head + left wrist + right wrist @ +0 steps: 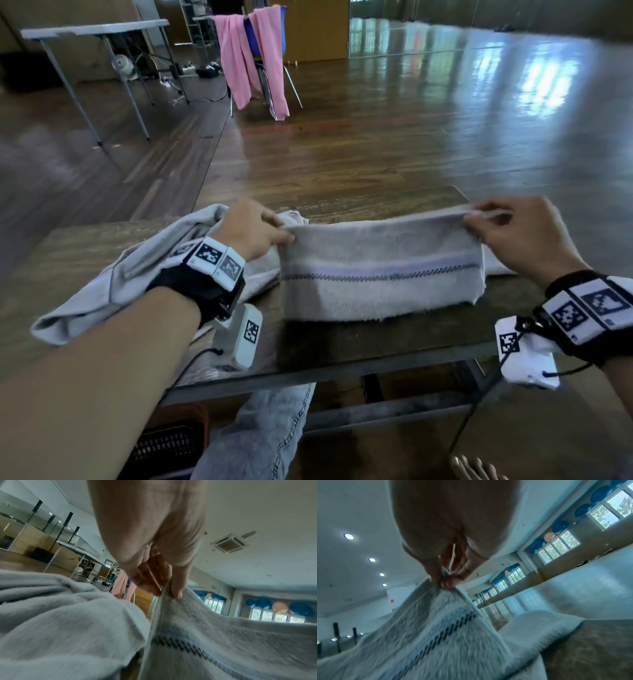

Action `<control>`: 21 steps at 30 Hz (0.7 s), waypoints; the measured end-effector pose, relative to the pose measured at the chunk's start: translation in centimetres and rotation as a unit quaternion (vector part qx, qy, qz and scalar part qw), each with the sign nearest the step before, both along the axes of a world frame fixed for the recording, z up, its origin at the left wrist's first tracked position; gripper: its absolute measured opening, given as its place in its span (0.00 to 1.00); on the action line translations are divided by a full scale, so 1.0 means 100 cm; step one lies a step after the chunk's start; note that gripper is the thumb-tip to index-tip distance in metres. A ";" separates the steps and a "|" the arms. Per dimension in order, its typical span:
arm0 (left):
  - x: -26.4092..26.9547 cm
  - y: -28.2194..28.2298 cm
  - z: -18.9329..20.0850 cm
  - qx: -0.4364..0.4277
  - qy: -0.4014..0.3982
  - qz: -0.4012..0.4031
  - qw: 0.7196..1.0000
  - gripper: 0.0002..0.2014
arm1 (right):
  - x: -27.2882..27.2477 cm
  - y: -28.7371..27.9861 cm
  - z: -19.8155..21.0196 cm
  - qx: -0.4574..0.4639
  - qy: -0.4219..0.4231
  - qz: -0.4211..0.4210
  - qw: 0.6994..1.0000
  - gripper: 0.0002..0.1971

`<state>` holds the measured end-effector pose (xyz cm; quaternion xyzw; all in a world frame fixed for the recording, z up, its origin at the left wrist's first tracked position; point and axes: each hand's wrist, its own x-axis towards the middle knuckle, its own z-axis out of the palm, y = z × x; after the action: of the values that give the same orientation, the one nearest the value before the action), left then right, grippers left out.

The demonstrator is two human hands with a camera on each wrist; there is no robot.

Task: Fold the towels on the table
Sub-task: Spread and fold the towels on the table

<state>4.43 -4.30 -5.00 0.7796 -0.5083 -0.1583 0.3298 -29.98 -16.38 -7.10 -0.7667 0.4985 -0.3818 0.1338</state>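
A grey towel with a purple stripe and dark zigzag stitching (380, 270) hangs doubled over the table (342, 339), lifted by its top edge. My left hand (270, 233) pinches the top left corner; the left wrist view shows thumb and fingers (176, 588) clamped on the towel (214, 635). My right hand (479, 222) pinches the top right corner, and the right wrist view shows the fingertips (447, 582) gripping the towel (436, 628). A second, plain grey towel (113, 274) lies crumpled under my left forearm.
Part of a pale towel (496, 263) lies on the table behind the held one, at the right. A chair draped with pink cloth (253, 58) stands on the wooden floor beyond. A folding table (96, 31) is at the far left. My knee (270, 431) and a dark basket (164, 445) are under the table's front edge.
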 end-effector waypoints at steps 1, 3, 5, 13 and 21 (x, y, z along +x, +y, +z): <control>-0.001 0.003 0.011 -0.058 0.003 0.003 0.998 0.07 | 0.002 0.003 0.006 -0.043 -0.046 0.004 0.998 0.06; -0.004 0.010 0.030 -0.185 -0.021 0.002 0.982 0.05 | 0.002 0.010 0.018 -0.103 -0.146 0.038 0.983 0.07; -0.008 0.018 0.041 -0.272 -0.059 -0.002 0.961 0.08 | -0.006 0.015 0.025 -0.147 -0.177 0.063 0.971 0.08; -0.025 0.064 -0.030 -0.073 -0.017 -0.055 0.996 0.07 | -0.061 0.026 -0.022 0.148 0.083 0.149 0.974 0.09; -0.044 0.076 -0.083 0.038 0.071 0.068 0.994 0.18 | -0.056 0.043 -0.057 0.197 0.189 0.064 0.960 0.16</control>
<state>0.05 3.25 -13.29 0.8108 -0.4234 -0.2096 0.3455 -35.58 -12.09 -12.84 -0.8138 0.5296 -0.1147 0.2099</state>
